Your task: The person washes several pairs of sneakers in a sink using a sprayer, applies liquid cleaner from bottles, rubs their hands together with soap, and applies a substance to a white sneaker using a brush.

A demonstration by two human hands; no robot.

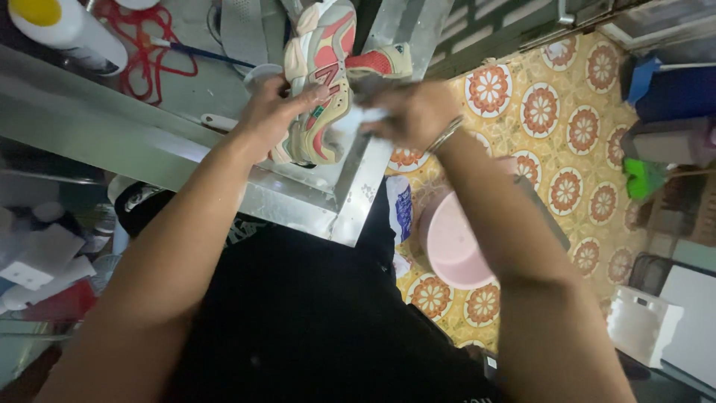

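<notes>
At the top centre of the frame the left hand [272, 112] grips a cream-and-red sneaker [322, 75] over the metal table [149, 142]. The right hand [414, 112] pinches what looks like a white cloth [358, 119], blurred, against its side. Wiping seems underway; the upper half looks untouched.

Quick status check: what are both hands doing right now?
Left hand grips sneaker over metal table. Right hand presses white cloth, blurred, against it. Nothing in the way.
</notes>
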